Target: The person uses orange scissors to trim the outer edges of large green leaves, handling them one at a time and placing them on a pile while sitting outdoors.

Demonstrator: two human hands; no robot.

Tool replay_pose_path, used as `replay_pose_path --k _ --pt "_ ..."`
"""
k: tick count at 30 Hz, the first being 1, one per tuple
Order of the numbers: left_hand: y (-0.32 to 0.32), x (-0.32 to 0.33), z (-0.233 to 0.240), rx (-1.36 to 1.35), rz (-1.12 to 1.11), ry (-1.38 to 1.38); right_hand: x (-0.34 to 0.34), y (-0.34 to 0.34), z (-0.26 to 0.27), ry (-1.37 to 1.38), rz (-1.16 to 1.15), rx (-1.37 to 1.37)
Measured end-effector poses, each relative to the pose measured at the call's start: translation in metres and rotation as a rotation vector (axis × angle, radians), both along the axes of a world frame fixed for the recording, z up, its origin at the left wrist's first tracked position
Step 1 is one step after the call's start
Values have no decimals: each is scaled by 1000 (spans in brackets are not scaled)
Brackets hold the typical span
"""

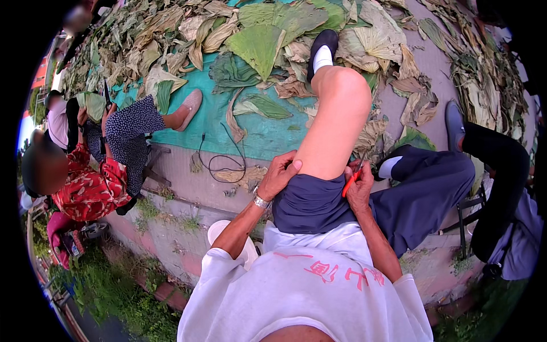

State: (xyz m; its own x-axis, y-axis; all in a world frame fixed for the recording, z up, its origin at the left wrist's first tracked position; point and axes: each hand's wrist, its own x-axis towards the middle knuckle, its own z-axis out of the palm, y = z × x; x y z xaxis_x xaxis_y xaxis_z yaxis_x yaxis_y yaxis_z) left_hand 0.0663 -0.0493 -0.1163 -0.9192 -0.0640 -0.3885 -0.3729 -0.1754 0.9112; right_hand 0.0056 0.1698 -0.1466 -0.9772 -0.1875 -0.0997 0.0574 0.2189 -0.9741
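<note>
My left hand [280, 175], with a metal-band watch at the wrist, rests on my bare left thigh by the rolled-up dark trouser leg [314, 205]; its thumb lies on the skin and nothing shows in it. On the other side of that thigh, my right hand [360, 184] is closed around orange-handled scissors [351, 181], blades pointing up and away from me. Past my raised knee lie large dried and green leaves, among them a broad green leaf [258, 49] near my dark shoe [324, 42].
Leaves cover much of a green tarp [265, 132] and the paving. A black cable [226, 169] lies looped left of my thigh, with a white stool [218, 231] beside me. A person in red sits at left, holding a leaf and scissors; another person sits at right.
</note>
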Motion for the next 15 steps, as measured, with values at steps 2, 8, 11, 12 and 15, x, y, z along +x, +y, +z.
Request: replay_pose_path --k 2,8,11,12,15 --pt "-2 6 0 -69 -28 13 0 1 -3 -14 -4 -3" --pt "17 -57 11 -96 111 253 1 0 1 -76 -4 -49" --pt "11 -43 6 27 38 174 3 2 -5 -55 -51 -70" --pt "10 -29 0 75 41 136 5 -2 3 -86 -48 -107" --pt "6 1 -9 101 32 18 3 1 3 -54 -3 -52"
